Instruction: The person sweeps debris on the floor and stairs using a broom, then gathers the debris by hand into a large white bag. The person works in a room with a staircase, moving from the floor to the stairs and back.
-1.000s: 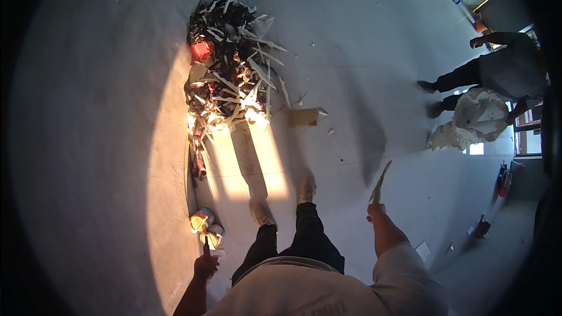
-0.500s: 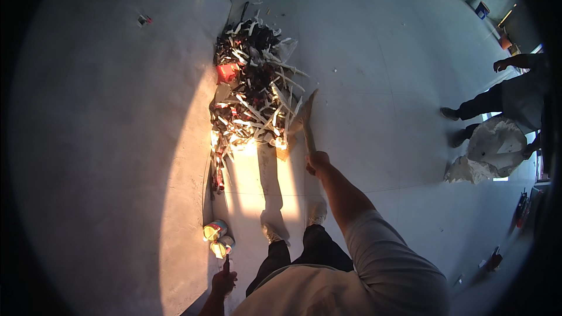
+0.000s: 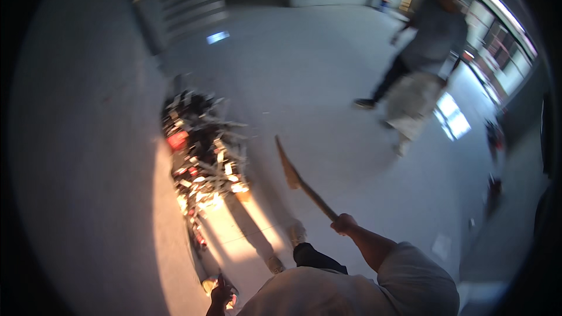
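Observation:
My right hand [image 3: 344, 224] is closed round the handle of a broom [image 3: 288, 167]. Its tan, flat head points away from me, raised above the grey floor and apart from the debris pile. At the lower left, my left hand [image 3: 221, 294] is closed round a thin dark handle, whose other end I cannot make out. Just beyond that hand are yellow-topped cans [image 3: 209, 284], partly hidden by it. A debris pile [image 3: 202, 140] of pale strips, dark scraps and red bits lies along the wall to the left, blurred by motion.
A person [image 3: 433, 29] in dark clothes walks at the right with a big whitish sack [image 3: 413, 102]. A pale wall [image 3: 111, 158] runs down the left side. Stairs [image 3: 193, 0] rise at the far left. Dark items [image 3: 494, 134] lie along the right side.
My view has swung up and to the right. The broom has moved away from the pile's edge. The other person stands more upright and strides with the sack. My left hand still grips the dark handle.

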Available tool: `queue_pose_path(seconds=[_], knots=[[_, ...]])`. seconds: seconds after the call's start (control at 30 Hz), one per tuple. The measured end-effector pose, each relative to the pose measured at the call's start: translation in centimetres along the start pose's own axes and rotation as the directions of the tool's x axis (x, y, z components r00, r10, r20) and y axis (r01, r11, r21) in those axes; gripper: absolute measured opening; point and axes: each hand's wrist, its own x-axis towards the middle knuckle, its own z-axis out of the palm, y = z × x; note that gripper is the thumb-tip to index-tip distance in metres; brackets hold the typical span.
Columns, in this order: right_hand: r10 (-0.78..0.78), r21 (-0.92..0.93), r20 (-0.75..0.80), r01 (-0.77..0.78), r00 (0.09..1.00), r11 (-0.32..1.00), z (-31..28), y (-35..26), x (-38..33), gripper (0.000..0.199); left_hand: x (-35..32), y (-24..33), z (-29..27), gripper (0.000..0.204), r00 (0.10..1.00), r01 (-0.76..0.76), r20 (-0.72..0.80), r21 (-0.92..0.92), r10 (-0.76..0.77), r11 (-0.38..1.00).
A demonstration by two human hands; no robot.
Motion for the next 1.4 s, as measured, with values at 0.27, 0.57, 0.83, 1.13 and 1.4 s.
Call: queue_pose_path(seconds=[0.27, 0.57, 0.83, 1.13, 1.4], knots=[[0.317, 0.385, 0.125, -0.34, 0.94, 0.858, 1.2, 38.9, -30.8, 0.034, -7.1, 27.2, 0.5, 0.053, 0.936, 0.289, 0.311, -0.406, -0.167, 0.867], [0.503, 0.638, 0.226, -0.516, 0.835, 0.571, 3.8, 83.3, -46.1, 0.03, -16.6, 67.8, 11.9, 0.048, 0.968, 0.011, 0.246, -0.258, 0.054, 0.966], [0.357, 0.458, 0.085, -0.355, 0.93, 0.815, -5.4, 124.4, -45.0, 0.036, -23.1, 107.8, 34.0, 0.043, 0.942, -0.089, 0.32, -0.065, 0.105, 0.994], [0.532, 0.961, 0.272, -0.202, 0.801, -0.188, -31.2, 151.0, -43.3, 0.028, -23.9, 144.5, 48.7, 0.038, 0.895, -0.19, 0.421, 0.064, 0.146, 0.98], [0.619, 0.952, 0.303, -0.264, 0.725, -0.157, -51.4, 163.8, -27.8, 0.031, -6.6, 171.9, 53.1, 0.035, 0.903, -0.177, 0.422, 0.193, 0.081, 0.965]])
